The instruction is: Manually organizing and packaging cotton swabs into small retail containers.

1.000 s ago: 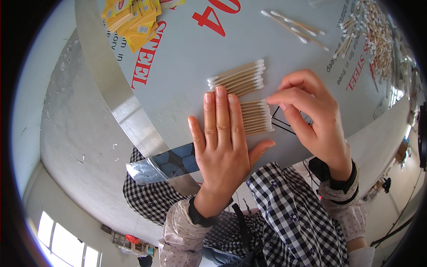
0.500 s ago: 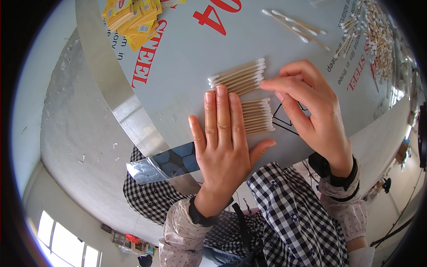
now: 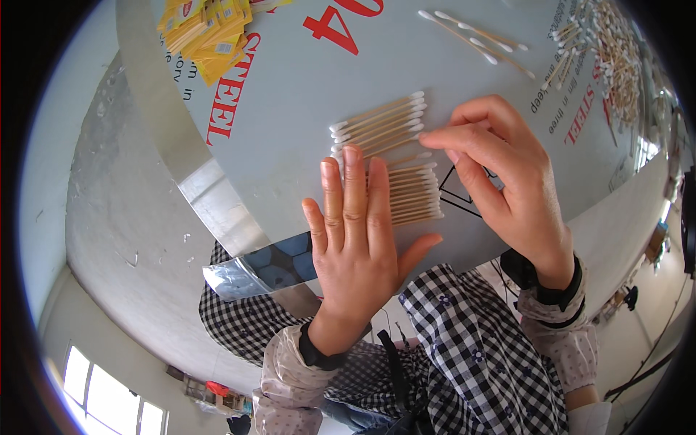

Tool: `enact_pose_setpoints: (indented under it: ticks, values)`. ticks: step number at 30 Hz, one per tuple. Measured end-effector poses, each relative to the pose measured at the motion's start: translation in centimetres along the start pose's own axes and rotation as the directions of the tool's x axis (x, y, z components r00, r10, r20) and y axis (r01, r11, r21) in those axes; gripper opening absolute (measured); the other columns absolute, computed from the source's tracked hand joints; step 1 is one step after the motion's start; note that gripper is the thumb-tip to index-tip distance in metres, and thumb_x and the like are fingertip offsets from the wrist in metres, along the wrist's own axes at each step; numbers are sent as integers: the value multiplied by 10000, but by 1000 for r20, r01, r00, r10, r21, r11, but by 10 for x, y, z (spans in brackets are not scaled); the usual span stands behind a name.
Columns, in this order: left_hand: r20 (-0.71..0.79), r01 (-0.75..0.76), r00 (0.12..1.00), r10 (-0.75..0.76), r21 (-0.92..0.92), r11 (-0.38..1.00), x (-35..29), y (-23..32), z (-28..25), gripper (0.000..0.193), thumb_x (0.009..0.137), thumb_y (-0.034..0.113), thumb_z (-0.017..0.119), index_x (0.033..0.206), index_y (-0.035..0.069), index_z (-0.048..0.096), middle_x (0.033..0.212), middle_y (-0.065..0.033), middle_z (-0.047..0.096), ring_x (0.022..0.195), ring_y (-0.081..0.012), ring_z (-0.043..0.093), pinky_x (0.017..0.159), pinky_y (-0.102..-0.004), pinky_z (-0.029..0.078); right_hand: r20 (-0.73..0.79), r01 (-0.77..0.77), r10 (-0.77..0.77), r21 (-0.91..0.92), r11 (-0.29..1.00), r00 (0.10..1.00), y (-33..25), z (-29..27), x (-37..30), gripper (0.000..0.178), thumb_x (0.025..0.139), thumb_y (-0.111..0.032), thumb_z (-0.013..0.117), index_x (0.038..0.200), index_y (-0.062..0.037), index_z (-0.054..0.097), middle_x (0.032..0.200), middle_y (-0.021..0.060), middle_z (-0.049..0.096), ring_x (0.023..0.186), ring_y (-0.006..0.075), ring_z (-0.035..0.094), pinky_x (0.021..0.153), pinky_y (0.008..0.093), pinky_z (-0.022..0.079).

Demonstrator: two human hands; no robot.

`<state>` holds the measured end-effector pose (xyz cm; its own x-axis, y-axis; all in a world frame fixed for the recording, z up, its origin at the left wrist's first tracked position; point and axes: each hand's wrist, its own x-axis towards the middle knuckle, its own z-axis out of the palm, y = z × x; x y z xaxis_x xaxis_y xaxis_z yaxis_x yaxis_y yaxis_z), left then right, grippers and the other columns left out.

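Note:
My left hand (image 3: 357, 250) lies flat, palm down, with its fingers stretched out over the left ends of a lower row of cotton swabs (image 3: 415, 194). Its fingertips reach the lower left end of an upper row of cotton swabs (image 3: 380, 119), which slants up to the right. One single cotton swab (image 3: 407, 159) lies between the two rows, partly under my fingers. My right hand (image 3: 511, 170) hovers at the right ends, its index fingertip at a white tip of the upper row. Thumb and index are apart; the other fingers curl, and nothing shows in them.
Several loose cotton swabs (image 3: 475, 38) lie farther back on the grey printed sheet top (image 3: 283, 130). A large heap of swabs (image 3: 616, 65) is at the far right. Yellow packets (image 3: 214, 43) are piled at the far left. The table's metal edge (image 3: 217, 206) curves along the left.
My left hand has drawn slightly down and left. A single swab now shows apart from the upper row, closer to the lower one. My right hand has barely moved.

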<state>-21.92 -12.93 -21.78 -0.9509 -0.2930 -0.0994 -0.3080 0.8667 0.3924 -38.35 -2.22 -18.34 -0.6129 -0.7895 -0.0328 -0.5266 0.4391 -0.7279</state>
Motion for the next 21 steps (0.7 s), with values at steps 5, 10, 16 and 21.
enact_pose_setpoints:
  ticks: [5, 10, 16, 21]
  values:
    - [-16, -5, 1000, 4, -53, 999, -6, 1, -4, 968, 868, 655, 560, 1497, -30, 292, 1575, -292, 211, 1470, -485, 150, 1154, -623, 109, -35, 6, -4, 38, 999, 999, 2, -2, -5, 245, 863, 93, 588, 1049, -24, 695, 985, 100, 606, 805, 182, 596, 687, 279, 488]
    - [40, -38, 999, 36, 40, 998, -9, 7, 2, 1026, 852, 719, 499, 1499, -47, 281, 1569, -287, 234, 1478, -445, 172, 1166, -603, 110, -74, -34, 38, 52, 998, 997, 4, -10, -22, 218, 861, 86, 590, 1041, 2, 679, 968, 106, 635, 805, 181, 588, 684, 281, 483]
    - [-29, -10, 999, 16, 177, 984, -11, 10, 15, 975, 890, 759, 333, 1456, -33, 388, 1517, -212, 398, 1442, -358, 329, 1191, -554, 105, -88, -35, 45, 114, 993, 995, 7, -1, -44, 205, 817, 91, 634, 986, -21, 662, 875, 96, 627, 718, 213, 611, 608, 300, 488]
    - [-43, 4, 999, 3, 166, 986, -10, 11, 15, 981, 891, 761, 318, 1459, -37, 379, 1513, -217, 399, 1436, -365, 338, 1185, -559, 133, -74, -37, 41, 57, 998, 996, 6, 5, -50, 203, 760, 84, 667, 924, -35, 666, 857, 74, 622, 712, 229, 612, 593, 317, 481]
